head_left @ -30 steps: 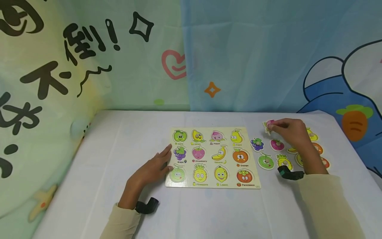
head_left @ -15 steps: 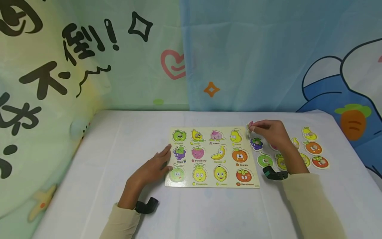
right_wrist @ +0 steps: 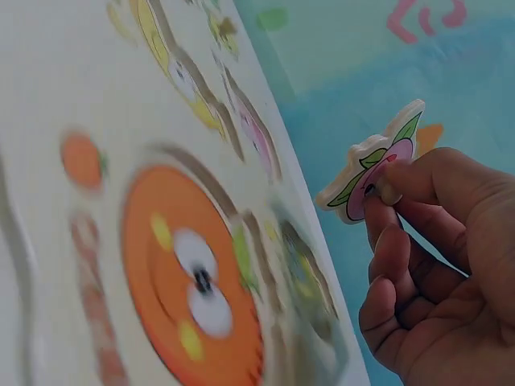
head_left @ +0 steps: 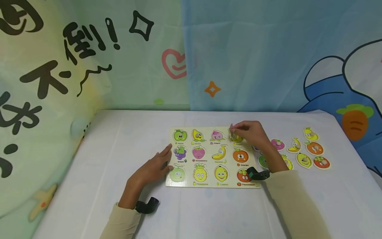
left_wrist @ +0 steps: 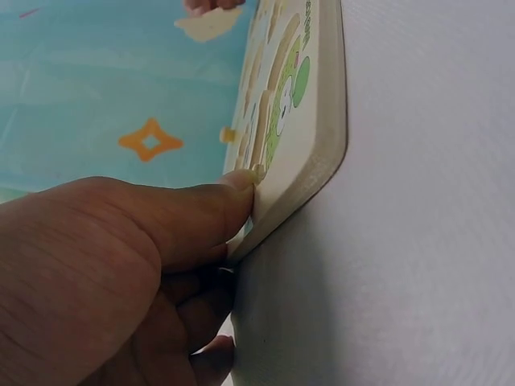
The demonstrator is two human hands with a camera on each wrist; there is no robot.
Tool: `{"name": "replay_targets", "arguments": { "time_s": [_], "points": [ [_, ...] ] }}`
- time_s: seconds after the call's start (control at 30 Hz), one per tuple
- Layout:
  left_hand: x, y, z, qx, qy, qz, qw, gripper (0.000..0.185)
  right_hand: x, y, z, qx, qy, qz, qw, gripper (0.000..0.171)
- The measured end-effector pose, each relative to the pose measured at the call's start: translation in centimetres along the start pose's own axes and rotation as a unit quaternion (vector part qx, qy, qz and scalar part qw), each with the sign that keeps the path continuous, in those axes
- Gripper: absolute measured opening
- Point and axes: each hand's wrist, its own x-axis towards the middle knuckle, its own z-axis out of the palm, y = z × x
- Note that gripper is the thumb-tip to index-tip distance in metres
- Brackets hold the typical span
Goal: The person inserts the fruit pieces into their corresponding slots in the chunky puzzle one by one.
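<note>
A fruit puzzle board [head_left: 209,186] lies flat on the white table, its printed slots showing. My left hand [head_left: 152,169] rests with straight fingers on the board's left edge; in the left wrist view its thumb [left_wrist: 201,217] presses against the board's rim [left_wrist: 322,121]. My right hand [head_left: 249,132] hovers over the board's upper right corner, above the pear picture. It pinches a pink peach piece with green leaves [right_wrist: 374,165] by its peg, tilted and clear of the board [right_wrist: 48,241]. In the head view the peach piece [head_left: 232,130] barely shows at the fingertips.
Several loose fruit pieces lie right of the board: strawberry [head_left: 277,144], banana [head_left: 294,146], pear [head_left: 310,134], orange [head_left: 314,148], lemon [head_left: 304,160], persimmon [head_left: 321,162]. My right forearm hides others. A printed cloth backdrop hangs behind the table's far edge [head_left: 191,111].
My right hand has carried the peach piece leftward, from above the loose pieces to over the board's upper right corner. The left hand has stayed on the board's edge.
</note>
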Motion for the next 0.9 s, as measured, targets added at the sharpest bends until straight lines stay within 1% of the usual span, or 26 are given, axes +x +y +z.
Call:
{"name": "replay_targets", "arguments": {
  "time_s": [0.13,0.33,0.47,0.57,0.7,0.9],
  "points": [
    [-0.1,0.1,-0.1,-0.002,-0.001,-0.003,1.0000,0.065,0.2,-0.3,1.3,0.016,-0.011,0.001,1.000,0.040],
    [-0.2,0.1,-0.2,-0.002,0.000,-0.004,1.0000,0.066,0.6,-0.8,2.6,0.003,-0.019,-0.019,1.000,0.032],
    [-0.1,0.1,-0.1,-0.003,-0.003,-0.002,1.0000,0.065,0.6,-0.9,2.9,-0.019,-0.020,-0.042,0.999,0.027],
    [-0.1,0.2,-0.1,0.003,-0.007,-0.005,1.0000,0.066,0.7,-0.9,3.0,-0.029,-0.020,-0.050,0.998,0.025],
    [0.0,0.2,-0.1,0.009,-0.008,-0.009,0.9999,0.066,0.8,-1.0,3.2,-0.038,-0.022,-0.039,0.998,0.025],
    [0.0,0.3,-0.2,0.009,-0.006,-0.005,0.9999,0.067,0.9,-1.5,3.8,-0.064,-0.032,-0.018,0.997,0.027]
  ]
}}
